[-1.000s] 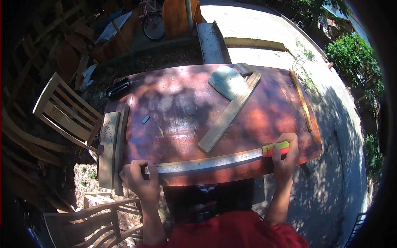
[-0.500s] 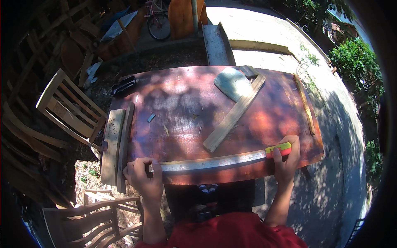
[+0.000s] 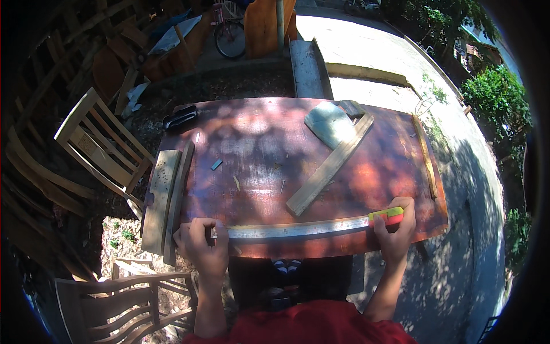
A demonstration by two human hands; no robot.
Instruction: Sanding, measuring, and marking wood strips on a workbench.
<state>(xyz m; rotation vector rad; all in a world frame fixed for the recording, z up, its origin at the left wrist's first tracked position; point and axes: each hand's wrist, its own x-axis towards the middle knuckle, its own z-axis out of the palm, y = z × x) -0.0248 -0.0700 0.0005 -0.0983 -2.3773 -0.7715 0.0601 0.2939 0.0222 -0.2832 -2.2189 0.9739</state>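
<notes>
A tape measure (image 3: 298, 230) is stretched left to right along the near edge of a reddish-brown wooden table (image 3: 252, 198). My left hand (image 3: 205, 241) pinches the blade's free end between thumb and fingers. My right hand (image 3: 396, 228) is closed around the yellow and red tape case (image 3: 387, 217) near the table's right front corner. The blade hangs nearly straight between my hands, its shadow just below it. Beyond it a wooden strip (image 3: 331, 164) lies slantwise, its far part against a pale greenish flat piece (image 3: 329, 123).
Two wooden boards (image 3: 162, 195) lie along the table's left edge, a narrow strip (image 3: 424, 157) along the right. A black object (image 3: 181, 117) rests at the far left corner. Wooden chairs (image 3: 106, 146) stand to the left. A bicycle (image 3: 229, 37) is behind.
The view has shifted slightly, so the table and its objects sit a little lower and to the right. Both hands keep hold of the stretched tape measure.
</notes>
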